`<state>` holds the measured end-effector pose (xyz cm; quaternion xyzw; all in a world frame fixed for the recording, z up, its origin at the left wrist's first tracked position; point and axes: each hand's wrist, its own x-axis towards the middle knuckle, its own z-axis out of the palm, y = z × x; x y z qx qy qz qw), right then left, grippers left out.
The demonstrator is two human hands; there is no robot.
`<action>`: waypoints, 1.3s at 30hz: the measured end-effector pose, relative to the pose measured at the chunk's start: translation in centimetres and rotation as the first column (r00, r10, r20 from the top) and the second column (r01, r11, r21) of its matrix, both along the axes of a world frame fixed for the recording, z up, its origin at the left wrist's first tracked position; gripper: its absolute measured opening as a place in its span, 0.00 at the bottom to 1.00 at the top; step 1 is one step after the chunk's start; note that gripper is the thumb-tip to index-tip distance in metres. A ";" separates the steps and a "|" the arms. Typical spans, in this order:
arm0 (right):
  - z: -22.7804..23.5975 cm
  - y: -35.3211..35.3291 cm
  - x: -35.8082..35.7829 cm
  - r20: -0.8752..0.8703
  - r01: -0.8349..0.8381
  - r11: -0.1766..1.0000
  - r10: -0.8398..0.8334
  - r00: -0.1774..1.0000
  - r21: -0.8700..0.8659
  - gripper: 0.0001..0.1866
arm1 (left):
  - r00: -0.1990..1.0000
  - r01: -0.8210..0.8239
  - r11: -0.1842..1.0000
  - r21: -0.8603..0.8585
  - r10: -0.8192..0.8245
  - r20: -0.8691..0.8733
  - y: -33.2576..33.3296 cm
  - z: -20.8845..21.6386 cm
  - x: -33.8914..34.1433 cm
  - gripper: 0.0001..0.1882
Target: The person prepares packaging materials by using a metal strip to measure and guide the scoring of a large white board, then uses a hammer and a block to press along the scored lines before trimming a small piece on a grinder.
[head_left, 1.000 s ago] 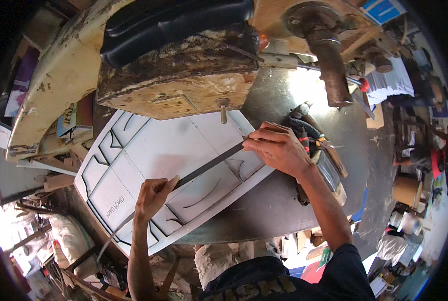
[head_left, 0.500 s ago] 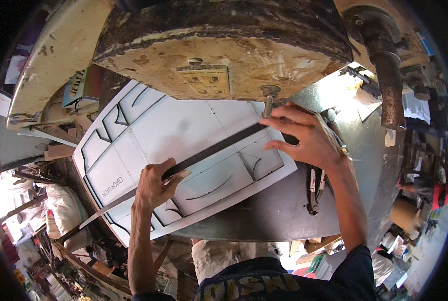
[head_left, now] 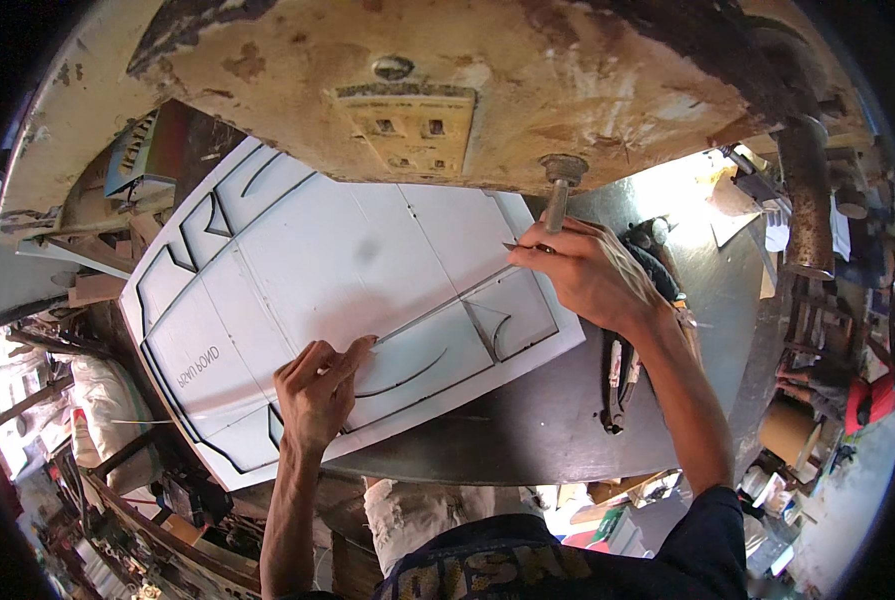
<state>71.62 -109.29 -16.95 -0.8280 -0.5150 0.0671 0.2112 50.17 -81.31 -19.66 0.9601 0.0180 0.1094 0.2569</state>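
A white board (head_left: 327,245) lies tilted on the dark bench, with thin lines drawn on it and narrow black strips (head_left: 172,405) standing along some of them. My left hand (head_left: 317,390) rests over the board's near part, fingers curled and thumb pressed in; what they pinch is hidden. Close by the metal pin (head_left: 557,205) under the machine, my right hand (head_left: 597,270) pinches a thin dark strip (head_left: 516,247), whose pointed end shows past the fingertips. The rest of that strip is hard to make out. A fine pale line (head_left: 142,421) runs left of the board.
A worn, cream-painted machine head (head_left: 297,60) overhangs the board's far side, and a rusty metal bar (head_left: 802,200) hangs at its right. Hand tools with pale handles (head_left: 619,385) lie on the bench (head_left: 447,430) right of the board. White sacks (head_left: 112,420) stand left.
The broad black strip across the board between my hands no longer shows its flat side. My right fingers have closed by the pin. The machine looms larger, and the board has shifted left in view.
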 end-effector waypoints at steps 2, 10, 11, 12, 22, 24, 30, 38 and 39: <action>0.0 -0.2 -0.5 -0.010 -0.010 1.000 0.010 1.000 -0.021 0.15 | 0.999 0.038 0.998 0.059 -0.038 0.002 0.2 0.0 0.3 0.24; -0.8 -0.4 -0.5 0.015 -0.015 1.000 0.014 1.000 0.007 0.13 | 0.999 -0.018 0.989 -0.150 0.011 -0.053 -1.2 1.0 1.8 0.19; -0.8 -0.5 -0.3 0.029 -0.022 1.000 0.022 0.999 0.002 0.13 | 0.999 0.009 0.985 -0.173 -0.015 -0.037 -1.9 0.7 2.5 0.19; -0.8 -0.7 -0.3 0.044 -0.028 1.000 0.029 0.999 -0.004 0.13 | 0.999 0.036 0.980 -0.197 -0.041 -0.020 -2.9 0.4 3.4 0.20; 0.9 -2.2 -1.3 -0.123 0.281 0.937 -0.260 0.958 0.207 0.16 | 0.996 0.073 0.978 -0.195 -0.062 0.062 -4.8 -1.4 4.3 0.25; 2.0 -1.8 -3.1 -0.423 0.617 0.739 -0.485 0.766 0.271 0.16 | 0.998 0.055 0.985 -0.162 -0.056 -0.005 -4.9 -0.9 3.9 0.23; 0.7 -2.6 -7.8 -0.793 0.919 0.361 -0.507 0.338 0.161 0.10 | 0.997 0.070 0.981 -0.179 -0.064 0.041 -5.0 -0.9 4.2 0.25; 0.9 0.2 -9.5 -0.820 0.806 0.591 -0.462 0.339 -0.001 0.09 | 0.998 0.055 0.981 -0.184 -0.057 -0.004 -5.0 -0.6 4.5 0.26; 0.9 0.6 -9.5 -0.831 0.830 0.558 -0.459 0.314 0.005 0.09 | 0.999 0.051 0.981 -0.190 -0.052 -0.001 -5.1 -0.5 4.5 0.24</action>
